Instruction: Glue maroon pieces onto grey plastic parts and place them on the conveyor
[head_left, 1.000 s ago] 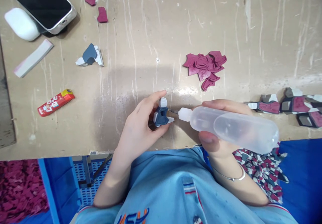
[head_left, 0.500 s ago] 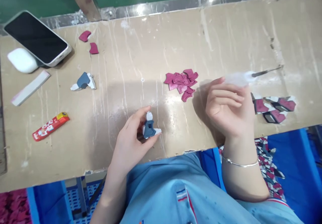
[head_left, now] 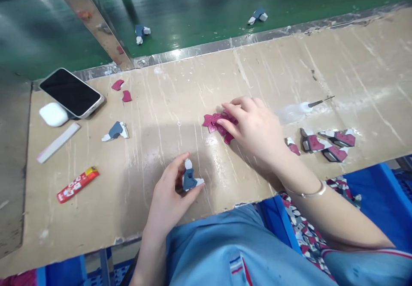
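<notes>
My left hand point(head_left: 170, 191) pinches a small dark-blue and white plastic part point(head_left: 189, 180) between thumb and fingers, above the front of the table. Its white peg points up and another white end points right. My right hand point(head_left: 252, 125) reaches over a small pile of maroon plastic pieces point(head_left: 212, 121); its thumb and index finger are apart at the pile, and its other fingers are partly hidden. To the right of that hand lies a translucent bottle point(head_left: 294, 111) with a thin dark needle tip. Several assembled maroon, dark and white parts point(head_left: 335, 153) lie near the right front edge.
At the left are a phone point(head_left: 71, 92), a white case point(head_left: 53, 114), a pale strip point(head_left: 58, 143), a red packet point(head_left: 78, 185) and another blue-white part point(head_left: 116, 130). Behind a metal edge, a green surface point(head_left: 199, 16) bears similar parts. Blue bins point(head_left: 383, 204) stand below.
My right hand has left the bottle and moved left onto the maroon pile. The left hand keeps the blue-white part. The view has shifted, showing more of the green surface.
</notes>
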The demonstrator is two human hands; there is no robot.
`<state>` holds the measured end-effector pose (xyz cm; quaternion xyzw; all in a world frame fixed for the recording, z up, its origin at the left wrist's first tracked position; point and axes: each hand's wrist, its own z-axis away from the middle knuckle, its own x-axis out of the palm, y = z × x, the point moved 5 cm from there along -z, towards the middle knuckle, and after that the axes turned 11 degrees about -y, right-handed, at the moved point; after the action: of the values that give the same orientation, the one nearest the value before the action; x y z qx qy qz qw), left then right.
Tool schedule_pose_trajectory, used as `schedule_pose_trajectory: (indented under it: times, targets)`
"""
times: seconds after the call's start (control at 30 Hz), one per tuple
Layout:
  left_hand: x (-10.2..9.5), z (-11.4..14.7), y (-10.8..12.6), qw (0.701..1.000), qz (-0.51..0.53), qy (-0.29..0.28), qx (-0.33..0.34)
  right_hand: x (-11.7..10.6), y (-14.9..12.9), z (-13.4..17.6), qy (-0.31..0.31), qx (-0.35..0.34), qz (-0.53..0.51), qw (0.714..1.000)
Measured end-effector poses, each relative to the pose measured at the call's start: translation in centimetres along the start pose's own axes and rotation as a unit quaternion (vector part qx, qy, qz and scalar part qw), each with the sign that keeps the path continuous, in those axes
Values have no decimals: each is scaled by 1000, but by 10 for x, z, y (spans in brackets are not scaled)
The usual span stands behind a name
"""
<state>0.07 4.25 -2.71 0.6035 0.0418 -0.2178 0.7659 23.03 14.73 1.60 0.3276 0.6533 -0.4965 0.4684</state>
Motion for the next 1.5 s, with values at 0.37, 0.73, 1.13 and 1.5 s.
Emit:
schedule_pose_trajectory:
  times: [0.37,0.73,1.13,1.5]
  targets:
    - [2,-5,7,999,32,14,-38,1,15,2,43,-63,-120,990]
    - [4,-5,9,998,45,15,-32,-10,-12,24,96,-83,-244,961]
    - [6,-5,13,1000,1,11,-5,19,-75,77,55,-243,-212,945]
    - [5,-4,12,999,2,-3,-46,28,-77,73,48,-270,-300,914]
